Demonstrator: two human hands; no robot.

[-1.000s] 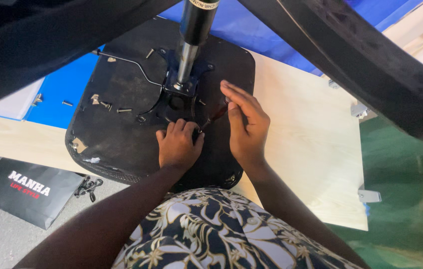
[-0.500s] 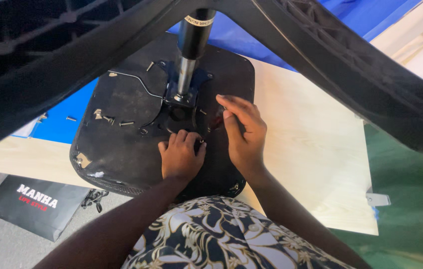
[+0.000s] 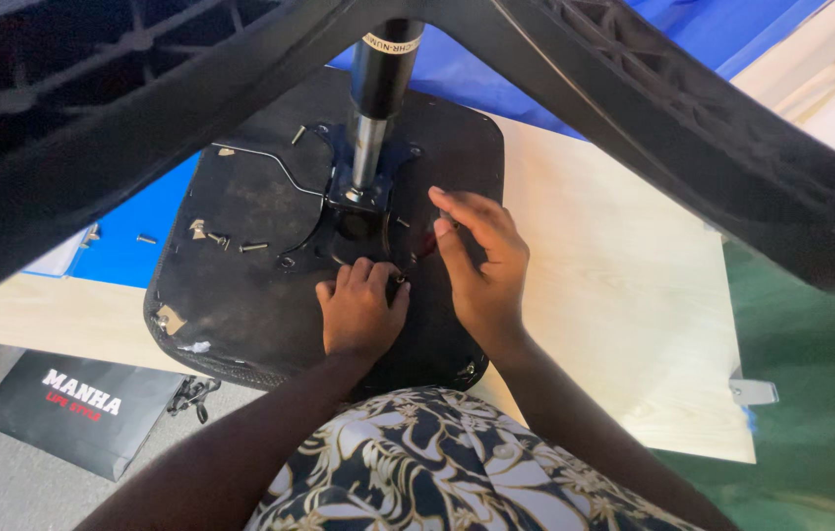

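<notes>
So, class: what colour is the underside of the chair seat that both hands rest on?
Black, seen in the head view: the seat underside under the left hand and right hand.

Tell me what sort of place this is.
Probably a workroom or home space used for furniture assembly: an upturned chair seat lies on a pale wooden board, loose screws scattered on it, and a grey floor below.

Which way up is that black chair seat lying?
Upside down: the seat shows its underside, and the gas column rises from its mounting plate.
</notes>
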